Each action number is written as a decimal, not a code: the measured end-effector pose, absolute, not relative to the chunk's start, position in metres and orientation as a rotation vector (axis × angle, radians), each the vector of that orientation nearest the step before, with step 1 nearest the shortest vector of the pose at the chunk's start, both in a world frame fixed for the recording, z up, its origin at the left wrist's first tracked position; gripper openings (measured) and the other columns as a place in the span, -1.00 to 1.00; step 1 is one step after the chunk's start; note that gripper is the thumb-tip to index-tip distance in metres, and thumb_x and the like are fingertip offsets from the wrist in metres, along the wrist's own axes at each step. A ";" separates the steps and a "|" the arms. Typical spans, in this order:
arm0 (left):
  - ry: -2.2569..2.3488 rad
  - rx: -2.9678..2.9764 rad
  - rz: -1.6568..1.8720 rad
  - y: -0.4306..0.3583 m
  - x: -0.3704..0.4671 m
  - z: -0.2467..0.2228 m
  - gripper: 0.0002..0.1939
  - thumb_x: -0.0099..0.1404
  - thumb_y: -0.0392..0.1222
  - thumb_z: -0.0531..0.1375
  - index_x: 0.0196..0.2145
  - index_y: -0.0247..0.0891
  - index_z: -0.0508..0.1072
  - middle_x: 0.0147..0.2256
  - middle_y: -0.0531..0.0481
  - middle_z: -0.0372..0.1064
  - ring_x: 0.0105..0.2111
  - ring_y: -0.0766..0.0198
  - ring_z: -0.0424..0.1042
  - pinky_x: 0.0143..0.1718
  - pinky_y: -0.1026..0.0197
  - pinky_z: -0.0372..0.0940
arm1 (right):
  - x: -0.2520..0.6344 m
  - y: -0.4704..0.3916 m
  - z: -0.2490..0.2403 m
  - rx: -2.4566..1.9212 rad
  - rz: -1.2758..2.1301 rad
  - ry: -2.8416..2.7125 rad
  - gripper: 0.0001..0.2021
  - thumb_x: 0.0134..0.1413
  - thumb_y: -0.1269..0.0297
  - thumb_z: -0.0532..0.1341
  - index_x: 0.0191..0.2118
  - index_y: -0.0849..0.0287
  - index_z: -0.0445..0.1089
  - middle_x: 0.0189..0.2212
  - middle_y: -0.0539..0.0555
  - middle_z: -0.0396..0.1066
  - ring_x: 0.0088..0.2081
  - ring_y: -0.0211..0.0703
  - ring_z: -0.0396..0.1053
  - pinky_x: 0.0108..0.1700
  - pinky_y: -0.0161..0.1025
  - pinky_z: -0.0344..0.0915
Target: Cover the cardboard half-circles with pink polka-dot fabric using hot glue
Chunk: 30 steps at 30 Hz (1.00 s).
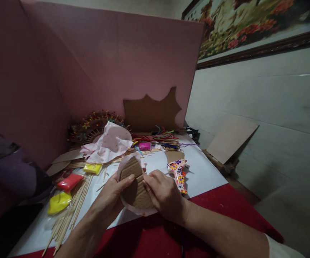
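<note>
Glue gun (178, 173) blocks the right; sticks (77, 205), the left.

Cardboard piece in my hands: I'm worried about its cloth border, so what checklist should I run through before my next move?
1. Left hand steadies the cardboard piece, thumb on its face: ok.
2. Right hand has hold of the piece's right edge: ok.
3. Pale cloth folded flat over the rim: not ok; it stands out past the cardboard at top left and along the bottom.
4. Glue gun nearby, on the white sheet beyond the right hand: ok.
5. Glue gun hot: cannot tell.
</note>
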<state>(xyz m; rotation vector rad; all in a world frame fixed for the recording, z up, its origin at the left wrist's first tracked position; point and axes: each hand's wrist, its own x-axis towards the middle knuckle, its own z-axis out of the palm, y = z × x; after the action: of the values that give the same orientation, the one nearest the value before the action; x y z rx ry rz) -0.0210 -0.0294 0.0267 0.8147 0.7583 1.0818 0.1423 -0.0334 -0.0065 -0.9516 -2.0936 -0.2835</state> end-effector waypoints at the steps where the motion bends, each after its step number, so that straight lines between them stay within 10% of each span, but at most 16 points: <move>1: 0.752 0.820 1.085 -0.029 -0.021 0.027 -0.76 0.16 -0.37 0.22 -0.18 -0.26 0.49 -0.30 -0.10 0.55 -0.38 0.22 0.50 -0.32 0.24 0.39 | 0.143 -0.035 -0.006 -0.939 -0.373 -2.124 -0.79 0.23 0.42 -0.01 -0.14 0.31 0.34 -0.38 0.18 0.36 -0.37 -0.12 0.33 -0.40 -0.23 0.27; 8: 0.698 0.835 1.050 -0.028 -0.023 0.025 -0.78 0.17 -0.33 0.23 -0.19 -0.28 0.51 -0.27 -0.15 0.54 -0.38 0.17 0.52 -0.30 0.19 0.41 | 0.141 -0.038 -0.004 -0.791 -0.727 -2.139 -0.80 0.16 0.47 0.10 -0.12 0.43 0.33 -0.45 0.20 0.38 -0.43 -0.08 0.33 -0.52 -0.20 0.19; 17: 0.786 0.794 1.116 -0.027 -0.026 0.031 -0.70 0.05 -0.32 0.32 -0.20 -0.28 0.49 -0.28 -0.15 0.55 -0.32 0.10 0.53 -0.26 0.14 0.42 | 0.154 -0.029 0.015 -0.997 -0.061 -1.775 -0.77 0.25 0.35 -0.01 -0.35 0.19 0.36 -0.44 0.07 0.34 -0.38 -0.21 0.31 -0.33 -0.28 0.21; 30: 0.728 0.819 1.245 -0.030 -0.023 0.040 -0.52 0.03 -0.30 0.34 -0.05 -0.17 0.43 -0.28 -0.06 0.54 -0.29 0.14 0.51 -0.28 0.20 0.43 | 0.245 -0.023 0.005 -1.775 0.018 -1.693 -0.70 0.17 0.14 0.04 -0.50 0.16 0.31 -0.54 0.05 0.39 -0.52 -0.18 0.30 -0.45 -0.28 0.08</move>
<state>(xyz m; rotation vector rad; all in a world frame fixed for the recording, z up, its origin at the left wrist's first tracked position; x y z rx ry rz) -0.0231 -0.0304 0.0397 0.8189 0.7275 1.2452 0.2454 -0.0230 0.0055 -1.7750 -1.6929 0.0179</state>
